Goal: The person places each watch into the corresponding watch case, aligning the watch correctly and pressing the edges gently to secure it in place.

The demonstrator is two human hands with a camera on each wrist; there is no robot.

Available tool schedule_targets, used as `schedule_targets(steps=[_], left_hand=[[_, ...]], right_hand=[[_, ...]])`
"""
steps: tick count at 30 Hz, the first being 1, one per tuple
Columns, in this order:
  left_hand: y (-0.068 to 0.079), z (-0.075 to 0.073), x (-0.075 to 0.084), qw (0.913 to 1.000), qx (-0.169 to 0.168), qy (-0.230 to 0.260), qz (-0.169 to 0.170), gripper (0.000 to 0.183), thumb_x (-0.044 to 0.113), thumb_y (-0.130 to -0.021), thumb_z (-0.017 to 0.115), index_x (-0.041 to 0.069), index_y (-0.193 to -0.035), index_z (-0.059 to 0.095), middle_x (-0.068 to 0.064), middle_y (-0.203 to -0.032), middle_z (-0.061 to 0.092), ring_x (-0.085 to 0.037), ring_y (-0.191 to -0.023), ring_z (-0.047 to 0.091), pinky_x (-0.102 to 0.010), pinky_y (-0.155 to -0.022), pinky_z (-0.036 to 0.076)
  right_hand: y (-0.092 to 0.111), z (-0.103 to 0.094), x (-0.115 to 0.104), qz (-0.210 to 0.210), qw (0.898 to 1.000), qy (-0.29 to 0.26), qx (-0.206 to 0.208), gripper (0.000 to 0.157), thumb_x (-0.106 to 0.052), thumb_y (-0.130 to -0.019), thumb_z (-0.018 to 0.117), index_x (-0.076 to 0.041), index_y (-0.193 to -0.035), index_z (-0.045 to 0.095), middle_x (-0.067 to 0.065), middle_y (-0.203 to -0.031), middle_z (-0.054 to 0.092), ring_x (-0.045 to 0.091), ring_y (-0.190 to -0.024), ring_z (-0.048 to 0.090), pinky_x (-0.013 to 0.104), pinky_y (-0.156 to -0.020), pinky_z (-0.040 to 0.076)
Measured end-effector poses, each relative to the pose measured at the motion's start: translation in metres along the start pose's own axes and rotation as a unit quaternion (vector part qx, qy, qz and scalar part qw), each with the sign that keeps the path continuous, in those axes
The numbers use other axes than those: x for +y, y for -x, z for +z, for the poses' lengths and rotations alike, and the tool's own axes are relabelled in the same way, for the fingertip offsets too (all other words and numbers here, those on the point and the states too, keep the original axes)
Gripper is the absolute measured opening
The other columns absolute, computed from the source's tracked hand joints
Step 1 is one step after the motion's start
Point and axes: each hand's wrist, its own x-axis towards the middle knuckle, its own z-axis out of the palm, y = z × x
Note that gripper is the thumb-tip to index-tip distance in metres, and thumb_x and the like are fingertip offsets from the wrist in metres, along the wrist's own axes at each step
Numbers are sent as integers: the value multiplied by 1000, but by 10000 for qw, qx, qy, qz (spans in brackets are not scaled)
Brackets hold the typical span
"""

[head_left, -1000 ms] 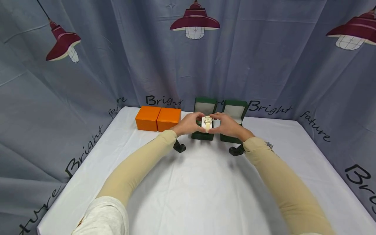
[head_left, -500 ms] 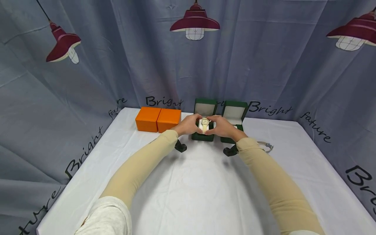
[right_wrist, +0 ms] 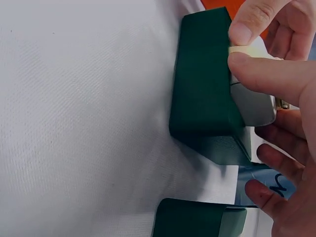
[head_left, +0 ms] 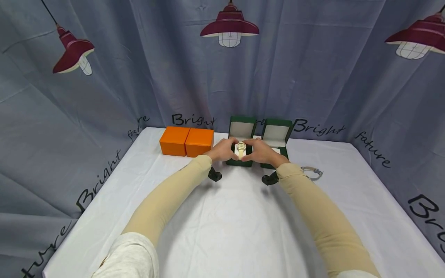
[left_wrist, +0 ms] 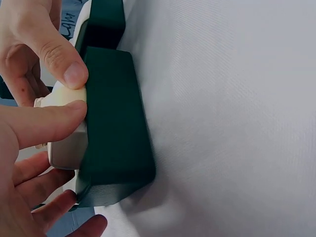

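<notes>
A cream-strapped watch with a gold-toned case [head_left: 241,148] is wrapped round a pale cushion [left_wrist: 68,152]. My left hand [head_left: 223,150] and right hand [head_left: 261,151] grip the cushion from both sides. In both wrist views the thumbs press against the strap and cushion, close to the front edge of the left green watch box [left_wrist: 116,116]. The cushion sits partly inside that box and still stands out above its rim. The hands hide most of the box's inside.
Right of it stands a second open green box [head_left: 278,131] with something white inside. A second watch [head_left: 314,173] lies beyond my right sleeve. Two orange boxes [head_left: 175,139] [head_left: 199,141] stand at the back left of the white-clothed table [head_left: 240,224]. A printed curtain [head_left: 313,77] hangs behind.
Both hands have shifted left and slightly down with the watch and cushion, now at the left green box. More of the right green box and the other watch shows.
</notes>
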Motion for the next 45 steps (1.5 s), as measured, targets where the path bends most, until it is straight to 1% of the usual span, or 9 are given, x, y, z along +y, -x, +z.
schedule_targets(steps=[4, 11, 17, 21, 25, 28, 35, 41, 45], left_hand=[[0, 1, 0, 9998, -16, -193, -55, 67, 28, -89, 79, 14, -146, 47, -7, -145, 51, -24, -127, 46, -43, -111, 42], [-3, 0, 1, 9998, -21, -206, -3, 64, 22, -89, 76, 13, -146, 49, -8, -144, 52, -24, -123, 47, -44, -110, 43], [-5, 1, -1, 9997, -12, -249, -37, 63, 20, -89, 74, 13, -147, 50, -6, -145, 52, -25, -128, 44, -45, -111, 42], [-6, 1, -1, 9994, 7, -356, 29, 63, 17, -89, 74, 11, -148, 51, -7, -145, 55, -24, -125, 49, -41, -108, 45], [-7, -1, 1, 9988, -13, -499, -2, 63, 15, -89, 73, 11, -148, 52, -7, -144, 57, -23, -124, 53, -38, -105, 47], [-8, -1, 1, 9983, 13, -588, -36, 62, 15, -88, 75, 12, -146, 54, -6, -143, 57, -22, -127, 50, -39, -108, 45], [-8, -2, 1, 9990, 75, -409, -161, 63, 17, -87, 79, 12, -145, 55, -6, -142, 57, -21, -121, 53, -40, -108, 45], [-10, -1, 1, 9984, 167, -499, -221, 62, 20, -87, 79, 14, -144, 56, -4, -140, 57, -21, -120, 50, -41, -108, 43], [-11, 0, -1, 9979, 269, -539, -218, 62, 20, -87, 79, 15, -144, 56, -4, -140, 57, -21, -123, 48, -43, -107, 43]], right_hand=[[-3, 0, 2, 17, 9999, 67, -107, 80, -34, -84, 82, -9, -151, 46, 12, -150, 51, 32, -128, 46, 54, -110, 39], [-5, -4, 1, 117, 9998, -18, -189, 77, -29, -85, 81, -7, -151, 47, 14, -151, 50, 36, -137, 42, 56, -115, 35], [-6, -3, 0, 103, 9997, 59, -210, 75, -28, -86, 80, -5, -150, 48, 15, -151, 50, 36, -137, 42, 56, -115, 34], [-7, -2, 0, 108, 9997, 42, -216, 74, -26, -87, 79, -3, -150, 47, 17, -150, 50, 37, -140, 42, 55, -116, 34], [-7, -2, -1, 49, 9996, -50, -267, 72, -23, -88, 79, -2, -149, 48, 18, -149, 51, 37, -140, 44, 53, -115, 36], [-7, -2, -1, 23, 9997, -89, -243, 70, -24, -88, 78, -2, -148, 48, 18, -148, 52, 37, -138, 46, 52, -115, 37], [-7, 0, -2, 30, 9999, -78, -95, 70, -30, -88, 78, -3, -147, 51, 17, -146, 55, 36, -134, 49, 52, -112, 40], [-9, 3, 1, 131, 9998, 131, -30, 71, -33, -89, 77, -4, -148, 49, 16, -147, 53, 36, -135, 47, 52, -113, 38], [-9, 4, 0, 118, 9999, 116, -8, 73, -31, -90, 76, -3, -150, 46, 18, -148, 51, 37, -134, 46, 53, -112, 37]])
